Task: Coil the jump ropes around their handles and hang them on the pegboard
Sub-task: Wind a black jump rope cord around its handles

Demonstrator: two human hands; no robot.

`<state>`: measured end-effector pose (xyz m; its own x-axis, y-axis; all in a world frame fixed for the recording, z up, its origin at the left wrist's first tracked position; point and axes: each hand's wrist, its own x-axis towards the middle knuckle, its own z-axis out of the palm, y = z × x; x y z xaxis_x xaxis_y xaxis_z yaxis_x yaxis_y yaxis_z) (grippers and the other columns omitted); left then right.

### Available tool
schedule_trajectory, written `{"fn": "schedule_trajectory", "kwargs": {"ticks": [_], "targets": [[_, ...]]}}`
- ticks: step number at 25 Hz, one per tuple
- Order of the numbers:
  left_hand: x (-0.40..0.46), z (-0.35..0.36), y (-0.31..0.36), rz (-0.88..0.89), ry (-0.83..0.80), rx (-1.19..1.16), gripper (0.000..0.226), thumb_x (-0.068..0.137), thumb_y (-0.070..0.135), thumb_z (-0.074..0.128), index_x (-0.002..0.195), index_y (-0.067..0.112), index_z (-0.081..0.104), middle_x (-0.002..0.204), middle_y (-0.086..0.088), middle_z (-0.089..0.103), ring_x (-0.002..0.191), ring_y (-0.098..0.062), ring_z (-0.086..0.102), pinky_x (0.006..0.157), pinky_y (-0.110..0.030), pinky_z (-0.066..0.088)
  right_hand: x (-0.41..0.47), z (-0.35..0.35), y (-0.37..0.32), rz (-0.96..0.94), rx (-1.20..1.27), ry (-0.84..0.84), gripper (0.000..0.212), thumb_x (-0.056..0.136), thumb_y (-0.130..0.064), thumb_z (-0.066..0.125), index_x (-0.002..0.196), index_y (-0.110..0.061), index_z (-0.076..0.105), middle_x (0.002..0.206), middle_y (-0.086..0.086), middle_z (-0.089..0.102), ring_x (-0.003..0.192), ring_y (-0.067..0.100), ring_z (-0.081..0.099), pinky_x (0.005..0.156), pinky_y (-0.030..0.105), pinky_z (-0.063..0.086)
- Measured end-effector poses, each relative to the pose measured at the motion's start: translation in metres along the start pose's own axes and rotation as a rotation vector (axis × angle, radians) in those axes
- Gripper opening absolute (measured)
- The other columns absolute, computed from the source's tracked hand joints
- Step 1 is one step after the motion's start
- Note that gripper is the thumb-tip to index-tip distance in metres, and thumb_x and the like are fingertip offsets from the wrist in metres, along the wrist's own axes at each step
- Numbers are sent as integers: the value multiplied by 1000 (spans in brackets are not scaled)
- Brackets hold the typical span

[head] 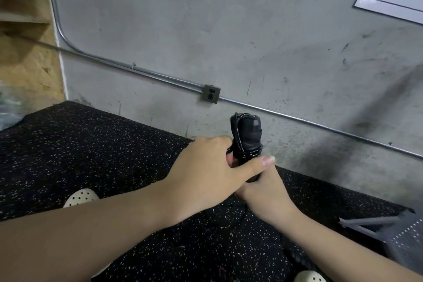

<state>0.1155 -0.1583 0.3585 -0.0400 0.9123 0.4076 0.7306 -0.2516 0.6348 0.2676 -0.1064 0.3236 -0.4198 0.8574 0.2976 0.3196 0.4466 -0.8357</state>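
1. Handles (pixel 248 135): black, paired, held upright in the air above the speckled floor (pixel 91 144), near the floor's far edge where it meets the grey wall (pixel 229 30). Nothing carries them but your hands.
2. Rope (pixel 245 152): thin, black, several turns wound round the handles just above your grip; one strand runs up the side to the top. A dim length appears to trail down over the floor below your wrists; you cannot trace it with certainty.
3. Left hand (pixel 206 171): crossed over in front, fingers curled against the wound section of the handles, thumb stretched out to the right across the bundle. It appears to be guiding or pinning the rope.
4. Right hand (pixel 263 190): below and partly hidden behind the left, wrapped round the lower end of the handles. How tightly it closes cannot be told.
5. Step in hand, by judgement: coiling, well on, not yet finished or secured.
6. Next move calls for: keeping the turns pinned under your thumb, winding the remaining slack snugly, then tucking the tail so that it does not spring loose.
7. Pegboard: not in view; hanging is not yet done.
8. Also present: conduit (pixel 137 71), outlet box (pixel 211 94), pale perforated shoes (pixel 81 197).
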Motion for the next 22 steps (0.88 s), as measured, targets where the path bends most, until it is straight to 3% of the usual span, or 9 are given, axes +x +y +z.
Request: {"fn": "schedule_trajectory", "kwargs": {"ticks": [2, 5, 8, 11, 13, 15, 17, 19, 22], "targets": [[5, 2, -3, -17, 19, 68, 65, 75, 88, 46, 76, 26, 62, 63, 7, 61, 56, -6, 56, 56, -27, 46, -1, 3, -1, 51, -93, 65, 23, 75, -21, 79, 94, -30, 70, 86, -4, 76, 79, 16, 72, 75, 48, 60], [12, 5, -19, -20, -41, -94, 49, 83, 81, 49, 87, 37, 69, 69, 10, 68, 65, -3, 62, 66, -29, 51, 0, -6, -8, 145, -172, 4, 45, 63, -48, 88, 96, -24, 68, 83, -5, 76, 77, 11, 71, 74, 37, 59], [15, 5, -33, 61, -168, -416, 45, 91, 71, 52, 107, 35, 73, 95, 10, 77, 90, -9, 73, 87, -43, 57, 0, -22, -16, 238, 231, -252, 43, 71, -32, 89, 99, -6, 70, 87, 11, 74, 79, 28, 73, 71, 40, 60], [14, 5, -34, 139, -258, -582, 38, 95, 58, 60, 118, 30, 70, 98, 8, 77, 86, -14, 73, 83, -37, 58, -5, -27, -22, 426, 666, -436, 26, 84, -10, 77, 109, -6, 74, 105, 22, 72, 86, 34, 73, 77, 41, 63], [15, 7, -34, 113, -260, -571, 47, 91, 66, 59, 114, 26, 71, 91, 8, 75, 78, -12, 70, 80, -34, 57, -5, -27, -22, 410, 645, -445, 15, 84, -8, 72, 99, -8, 76, 89, 18, 70, 75, 28, 70, 69, 39, 62], [18, 7, -34, 11, -231, -384, 81, 74, 95, 45, 88, 19, 69, 74, 11, 70, 68, -8, 65, 73, -31, 54, -4, -27, -23, 327, 552, -375, 3, 84, -9, 73, 86, -11, 72, 73, 12, 61, 62, 23, 60, 58, 35, 56], [22, 6, -35, -86, -194, -238, 86, 61, 103, 37, 63, 17, 47, 51, 14, 43, 47, -6, 41, 54, -24, 36, -1, -27, -22, 260, 486, -297, 8, 83, -11, 73, 79, -11, 67, 68, 10, 56, 58, 21, 54, 55, 33, 50], [25, 4, -35, -93, -186, -238, 84, 64, 99, 40, 61, 15, 44, 50, 11, 34, 47, -7, 33, 50, -23, 27, 1, -26, -19, 216, 452, -246, 11, 83, -11, 74, 77, -10, 64, 67, 10, 54, 58, 21, 52, 54, 33, 48], [25, 7, -36, -47, -123, -305, 88, 73, 92, 49, 70, 5, 60, 54, 10, 46, 52, -7, 41, 55, -25, 33, 6, -24, -14, 149, 357, -164, 15, 86, -4, 74, 76, -7, 64, 64, 13, 54, 57, 22, 51, 54, 34, 48]]}}
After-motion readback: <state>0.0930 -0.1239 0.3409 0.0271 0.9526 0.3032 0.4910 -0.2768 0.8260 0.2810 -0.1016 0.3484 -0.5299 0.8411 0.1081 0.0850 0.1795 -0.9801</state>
